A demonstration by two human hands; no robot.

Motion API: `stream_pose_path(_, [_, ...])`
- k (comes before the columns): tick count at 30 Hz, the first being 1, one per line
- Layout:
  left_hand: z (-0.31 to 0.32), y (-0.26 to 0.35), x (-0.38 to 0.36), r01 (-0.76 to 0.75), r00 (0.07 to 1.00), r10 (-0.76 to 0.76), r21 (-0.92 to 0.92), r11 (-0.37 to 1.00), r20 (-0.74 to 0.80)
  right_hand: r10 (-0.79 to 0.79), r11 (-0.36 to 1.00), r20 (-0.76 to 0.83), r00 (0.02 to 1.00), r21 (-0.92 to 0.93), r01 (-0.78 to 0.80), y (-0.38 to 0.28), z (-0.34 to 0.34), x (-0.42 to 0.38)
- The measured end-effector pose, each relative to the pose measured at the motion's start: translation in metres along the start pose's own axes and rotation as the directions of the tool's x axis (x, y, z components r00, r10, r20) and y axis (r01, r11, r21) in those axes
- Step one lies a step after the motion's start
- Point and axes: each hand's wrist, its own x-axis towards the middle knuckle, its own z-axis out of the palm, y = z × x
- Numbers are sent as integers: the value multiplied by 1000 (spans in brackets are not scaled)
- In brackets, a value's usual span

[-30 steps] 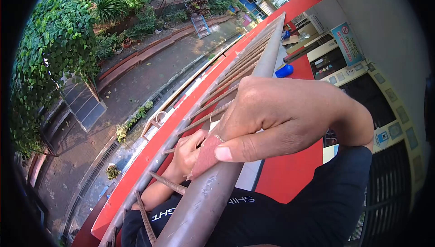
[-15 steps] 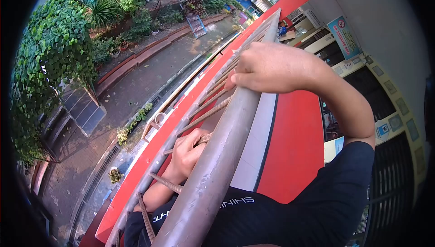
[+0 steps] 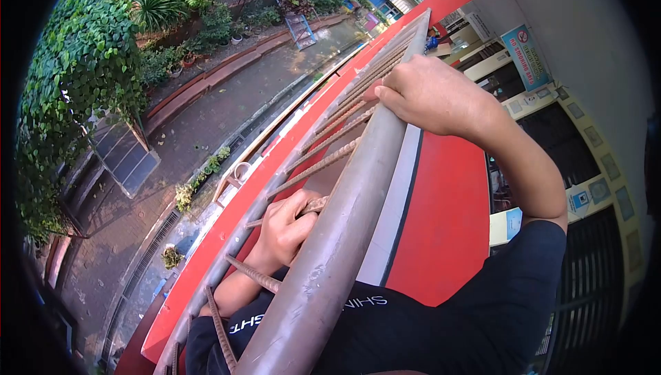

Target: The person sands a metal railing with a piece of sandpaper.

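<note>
A thick grey-brown metal rail (image 3: 344,227) slants across the middle of the view, with thin ribbed bars (image 3: 320,165) running from it to a lower grey pipe (image 3: 258,213). Over the top of the rail lies my right hand (image 3: 434,93), its fingers curled round the far side. Something reddish shows at those fingertips; I cannot make out whether it is a finger or a held piece. Below the rail, my left hand (image 3: 286,230) is closed round one of the ribbed bars, close to where it meets the rail. The rail partly hides the fingers.
A red ledge (image 3: 200,272) follows the railing's outer side, above a paved lane (image 3: 206,127) well below. Leafy plants (image 3: 82,93) grow at the left. On my side are a red panel (image 3: 441,217), a dark window (image 3: 561,144) and a no-smoking sign (image 3: 525,57).
My right hand has shifted slightly farther up along the rail. The view has moved a little; my left hand stays closed on the ribbed bar.
</note>
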Motion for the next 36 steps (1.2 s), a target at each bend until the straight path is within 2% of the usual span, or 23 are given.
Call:
stream_pose_path(2, [3, -11, -3, 7, 1000, -8, -68, 998, -15, -114, 980, 9, 993, 167, 111, -16, -2, -11])
stream_pose_path(3, [3, -10, -2, 5, 1000, -5, -46, 999, -10, -389, 871, 67, 919, 352, 343, -24, -4, -17])
stream_pose_path(6, [0, 0, -2, 8, 1000, -8, 17, 1000, 11, -281, 872, 60, 958, 432, 229, -9, -5, -16])
stream_pose_path(7, [-1, 2, -1, 3, 1000, -3, 38, 999, 17, -11, 966, -41, 999, 258, 21, -7, 0, -10])
stream_pose_path(8, [-1, 3, 1, 0, 1000, -1, 38, 999, 14, -12, 967, -41, 999, 254, 22, -4, 3, -9])
stream_pose_path(10, [0, 3, 6, -140, 990, 141, 88, 986, -3, -38, 974, -100, 994, 220, 60, 0, 8, -11])
stream_pose_path(11, [-1, -2, 7, -137, 990, 138, 92, 986, -7, -386, 868, -78, 919, 307, 391, -5, 10, -14])
stream_pose_path(12, [0, -8, 7, -169, 985, 170, 73, 983, -2, -391, 865, -76, 917, 311, 394, -5, 7, -12])
stream_pose_path(14, [0, -10, 4, -197, 980, 197, 49, 979, 5, -457, 735, 32, 889, 576, 357, -2, -2, -10])
stream_pose_path(15, [0, -7, 3, -181, 983, 182, 59, 982, 0, -133, 921, 106, 985, 381, 84, -5, -11, -7])
stream_pose_path(18, [-2, 2, 10, -176, 984, 177, 70, 982, -1, -99, 966, 5, 995, 240, 95, 1, 3, 9])
stream_pose_path(19, [-5, 6, 15, -228, 974, 228, 114, 967, 10, -294, 916, 166, 941, 331, 228, -16, -8, 7])
stream_pose_path(22, [-4, -4, 9, -274, 962, 273, 132, 953, 23, -418, 848, 256, 871, 453, 274, -23, -15, 20])
stream_pose_path(24, [-1, -8, 9, -288, 957, 288, 109, 951, 14, -393, 901, 190, 900, 277, 335, -12, -8, 28])
stream_pose_path(26, [-4, -4, 10, -275, 962, 272, 131, 953, 41, -411, 829, 208, 887, -321, 459, -23, -6, 36])
stream_pose_path(27, [-3, -2, 10, -274, 962, 271, 132, 952, 47, -489, 864, 201, 849, -23, 504, -31, -12, 25])
stream_pose_path(28, [0, 1, 10, -166, 986, 168, 109, 980, -7, -490, 864, 198, 849, -20, 504, -45, -24, 21])
stream_pose_path(30, [0, 2, 7, -50, 997, 54, 78, 996, -53, -392, 870, 432, 812, 460, 176, -60, -35, 16])
stream_pose_path(31, [-2, -1, 8, -144, 989, 147, 102, 984, -19, -555, 820, 152, 818, 264, 507, -37, -21, 18])
stream_pose_path(32, [-3, -3, 8, -240, 971, 240, 122, 963, 12, -555, 821, 156, 818, 262, 507, -25, -10, 13])
stream_pose_path(34, [-6, 2, 10, -240, 971, 240, 123, 963, 15, -282, 867, -60, 958, -444, 227, -21, 1, 3])
stream_pose_path(35, [-9, 5, 11, -236, 972, 231, 165, 958, 52, -320, 936, -61, 945, -173, 306, -31, -4, -7])
stream_pose_path(36, [-10, 6, 10, -232, 972, 218, 207, 950, 89, -319, 937, -60, 946, -171, 305, -33, -11, -10])
